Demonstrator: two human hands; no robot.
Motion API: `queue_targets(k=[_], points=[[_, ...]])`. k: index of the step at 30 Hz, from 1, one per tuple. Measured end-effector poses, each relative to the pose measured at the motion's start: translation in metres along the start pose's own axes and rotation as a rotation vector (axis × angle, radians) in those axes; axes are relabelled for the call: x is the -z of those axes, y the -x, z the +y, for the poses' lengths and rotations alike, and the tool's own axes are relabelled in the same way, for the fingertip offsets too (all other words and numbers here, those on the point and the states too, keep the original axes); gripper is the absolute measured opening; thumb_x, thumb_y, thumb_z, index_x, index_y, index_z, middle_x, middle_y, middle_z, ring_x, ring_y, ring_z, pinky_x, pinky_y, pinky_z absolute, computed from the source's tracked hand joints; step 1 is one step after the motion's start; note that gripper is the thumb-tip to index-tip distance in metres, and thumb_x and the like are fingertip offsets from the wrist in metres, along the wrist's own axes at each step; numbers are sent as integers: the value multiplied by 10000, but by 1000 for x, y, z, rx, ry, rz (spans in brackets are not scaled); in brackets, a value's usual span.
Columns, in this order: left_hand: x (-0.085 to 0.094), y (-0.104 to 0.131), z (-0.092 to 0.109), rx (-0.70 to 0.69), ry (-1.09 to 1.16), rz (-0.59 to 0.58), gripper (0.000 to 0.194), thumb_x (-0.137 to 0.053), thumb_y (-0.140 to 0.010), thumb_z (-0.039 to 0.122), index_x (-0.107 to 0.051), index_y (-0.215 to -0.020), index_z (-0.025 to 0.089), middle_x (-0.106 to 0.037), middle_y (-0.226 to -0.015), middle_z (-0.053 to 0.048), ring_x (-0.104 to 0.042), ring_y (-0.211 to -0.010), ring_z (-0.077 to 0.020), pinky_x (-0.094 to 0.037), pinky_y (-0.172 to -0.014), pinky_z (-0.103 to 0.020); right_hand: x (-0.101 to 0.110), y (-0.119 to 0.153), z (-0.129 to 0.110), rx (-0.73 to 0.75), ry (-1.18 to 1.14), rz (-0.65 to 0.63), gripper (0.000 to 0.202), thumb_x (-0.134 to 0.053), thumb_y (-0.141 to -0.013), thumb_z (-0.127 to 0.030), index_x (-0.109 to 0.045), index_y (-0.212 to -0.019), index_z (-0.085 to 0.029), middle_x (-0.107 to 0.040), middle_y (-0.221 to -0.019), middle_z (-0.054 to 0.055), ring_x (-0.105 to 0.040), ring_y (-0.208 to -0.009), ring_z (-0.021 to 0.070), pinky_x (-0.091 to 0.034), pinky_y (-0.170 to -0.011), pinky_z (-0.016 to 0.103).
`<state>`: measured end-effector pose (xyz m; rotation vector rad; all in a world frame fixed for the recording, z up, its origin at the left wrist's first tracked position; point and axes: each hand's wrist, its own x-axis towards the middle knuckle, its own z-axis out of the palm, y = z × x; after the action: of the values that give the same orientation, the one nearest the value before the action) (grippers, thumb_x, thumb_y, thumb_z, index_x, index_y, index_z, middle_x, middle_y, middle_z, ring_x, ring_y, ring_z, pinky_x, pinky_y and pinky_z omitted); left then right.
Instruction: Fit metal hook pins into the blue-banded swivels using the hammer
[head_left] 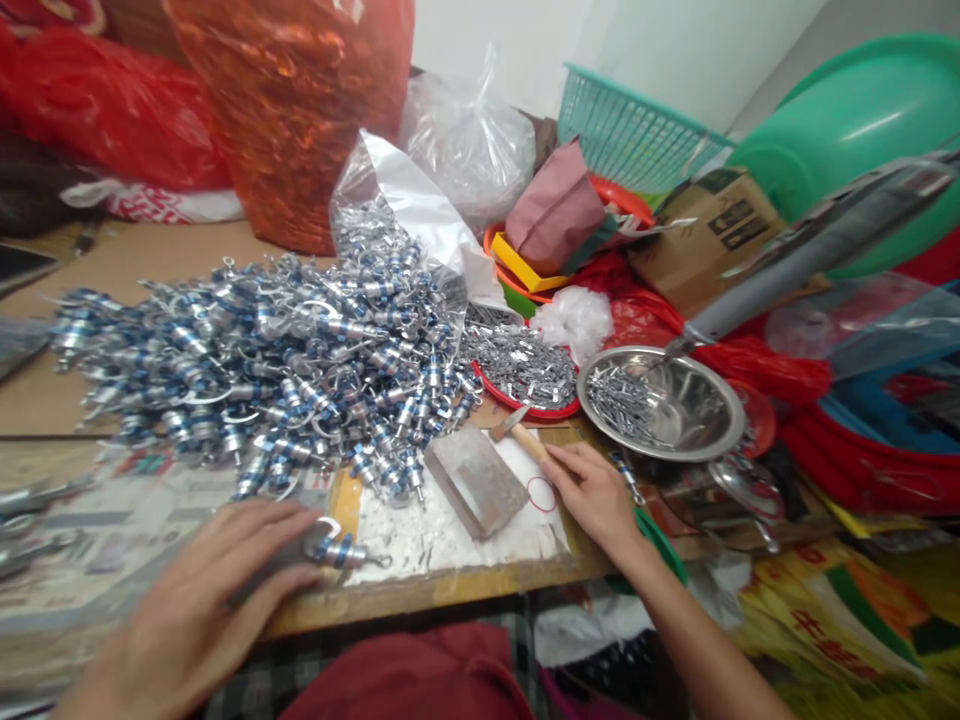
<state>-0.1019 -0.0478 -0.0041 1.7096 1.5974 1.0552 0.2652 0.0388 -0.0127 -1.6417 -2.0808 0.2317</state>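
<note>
My right hand point(592, 492) grips the wooden handle of a small hammer point(531, 442), its metal head pointing left. Just left of that hand, a heavy grey metal block point(476, 482) rests on a white sheet point(397, 540). At the fingertips of my left hand point(217, 580) is a blue-and-silver metal piece point(345, 552) with a curved clip and a small end ring. The fingers curl around it, and something grey within the grasp is partly hidden. Behind both hands spreads a large heap of similar blue-and-silver pieces point(285, 360).
A red-rimmed tray point(574, 408) holds small metal parts. Beside it a steel bowl point(731, 420) contains metal pins, with a grey-handled tool point(795, 262) leaning over it. Bags, a cardboard box point(712, 235) and a green basin point(855, 140) stand behind. The wooden table edge point(450, 592) runs close in front.
</note>
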Motion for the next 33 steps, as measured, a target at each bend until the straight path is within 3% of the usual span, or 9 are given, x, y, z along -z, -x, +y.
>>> queue_targets(k=[3,8,12,15,18,24,28,31,33], points=[[-18,-9,8,-119,-198,-120,264,-635,-680,302,-665,-933,371,-680,-983,-8,-567,-935,-235,-395,-876,-310,4,-32,-7,27,81,57,278,-410,-862,-234,-634,-1009,-159,-614,-950,69,-569,-879,153,-442,-792,251],[-26,-6,14,-97,-127,-85,186,-587,-717,258,-688,-804,386,-688,-831,37,-606,-800,-180,-439,-767,-235,-8,-104,9,-28,188,29,260,-523,-789,-172,-634,-1021,-131,-614,-969,105,-562,-915,196,-413,-823,286],[-24,-3,23,38,-17,59,175,-645,-674,243,-693,-744,396,-686,-766,62,-606,-742,-179,-481,-719,-268,-23,-132,16,-55,237,-37,171,-598,-724,-171,-695,-864,-178,-646,-855,88,-580,-842,217,-416,-755,299],[-29,-12,37,120,87,10,114,-696,-610,303,-716,-714,348,-686,-831,15,-611,-806,-208,-502,-729,-297,-26,-132,13,-60,249,-37,155,-565,-760,-209,-701,-833,-215,-661,-833,69,-582,-826,214,-410,-729,298],[-48,-30,54,140,215,-89,169,-727,-552,353,-732,-716,312,-682,-906,-37,-613,-863,-245,-497,-763,-333,-23,-125,11,-60,243,3,205,-497,-817,-231,-682,-907,-239,-662,-877,60,-567,-867,209,-395,-759,308],[-96,-56,75,115,329,-255,168,-607,-707,328,-723,-823,291,-651,-966,-57,-593,-911,-230,-445,-840,-344,-12,-117,16,-39,142,45,149,-565,-778,-251,-698,-811,-193,-662,-841,60,-576,-836,190,-407,-771,288],[-104,-57,74,63,297,-205,168,-590,-725,324,-723,-822,292,-634,-955,-48,-577,-930,-222,-432,-851,-326,-6,-106,7,-46,1,66,179,-517,-808,-213,-676,-885,-182,-681,-857,41,-608,-787,150,-438,-743,254],[-103,-54,71,59,293,-165,153,-622,-700,312,-725,-809,284,-660,-915,-39,-597,-883,-213,-454,-812,-306,-1,-84,-20,-42,-144,76,222,-465,-841,-248,-642,-952,-172,-683,-855,30,-622,-733,124,-468,-671,231],[-102,-52,70,77,289,-144,167,-641,-684,301,-721,-828,275,-682,-909,-35,-611,-864,-209,-467,-790,-295,3,-63,-43,-9,-334,43,172,-526,-804,-261,-665,-855,-174,-686,-781,17,-623,-685,120,-477,-636,226]])
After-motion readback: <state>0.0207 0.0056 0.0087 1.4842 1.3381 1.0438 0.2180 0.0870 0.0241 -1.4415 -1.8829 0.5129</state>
